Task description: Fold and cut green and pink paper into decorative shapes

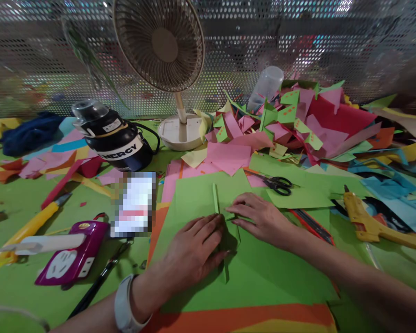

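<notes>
Green strip: the narrow folded-looking strip lies lengthwise on a large green sheet, its far end showing beyond my left hand and its near end just below it.
Left hand: my left hand rests palm down over the middle of the strip, fingers together and nearly straight, thumb set apart; a white watch is on the wrist.
Right hand: my right hand is just beside it, fingers bent and slightly parted, tips low over the green sheet; I cannot tell whether they pinch anything.
Under the sheet: pink paper shows at the far left edge, an orange sheet at the near edge.
Right side: black-handled scissors lie beyond my right hand, and a yellow glue gun lies farther right on the green desk.
Left side: a purple power block holds a white plug; a black bottle leans beyond it.
Back: a fan stands near a heap of coloured paper scraps.
</notes>
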`<state>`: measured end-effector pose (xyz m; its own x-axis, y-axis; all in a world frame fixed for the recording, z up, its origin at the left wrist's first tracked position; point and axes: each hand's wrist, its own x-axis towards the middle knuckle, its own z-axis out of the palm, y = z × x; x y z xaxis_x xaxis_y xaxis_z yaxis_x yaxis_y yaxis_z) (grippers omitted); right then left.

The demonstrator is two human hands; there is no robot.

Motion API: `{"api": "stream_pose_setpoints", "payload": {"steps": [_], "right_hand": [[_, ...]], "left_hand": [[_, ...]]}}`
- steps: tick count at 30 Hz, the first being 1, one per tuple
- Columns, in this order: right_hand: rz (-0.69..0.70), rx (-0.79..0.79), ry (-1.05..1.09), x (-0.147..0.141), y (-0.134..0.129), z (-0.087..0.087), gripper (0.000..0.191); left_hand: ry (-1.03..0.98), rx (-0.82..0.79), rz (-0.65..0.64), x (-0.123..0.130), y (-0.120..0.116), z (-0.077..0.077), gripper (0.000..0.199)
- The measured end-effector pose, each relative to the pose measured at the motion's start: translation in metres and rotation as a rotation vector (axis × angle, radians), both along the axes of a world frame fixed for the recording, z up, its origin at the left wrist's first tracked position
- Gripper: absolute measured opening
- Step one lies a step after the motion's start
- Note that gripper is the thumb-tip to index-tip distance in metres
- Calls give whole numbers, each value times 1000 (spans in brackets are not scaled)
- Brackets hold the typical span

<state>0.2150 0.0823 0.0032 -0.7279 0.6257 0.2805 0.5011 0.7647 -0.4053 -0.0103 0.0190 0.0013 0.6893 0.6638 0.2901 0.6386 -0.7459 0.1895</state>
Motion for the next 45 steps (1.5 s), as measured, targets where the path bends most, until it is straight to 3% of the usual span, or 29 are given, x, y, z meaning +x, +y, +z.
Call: {"api": "stream_pose_setpoints", "payload": {"steps": [13, 18, 34, 45], "right_hand": [[-160, -169, 73, -13, 4, -8, 11], [-237, -139, 24, -20, 1, -6, 12], [-298, -134, 39, -23, -2, -10, 12], [-312, -159, 61, -25, -3, -9, 11]], "left_hand": [[125, 78, -15, 1, -5, -5, 39], [108, 63, -11, 1, -5, -5, 39], [77, 31, 33, 0, -4, 0, 32], [99, 15, 38, 1, 2, 1, 55]]}}
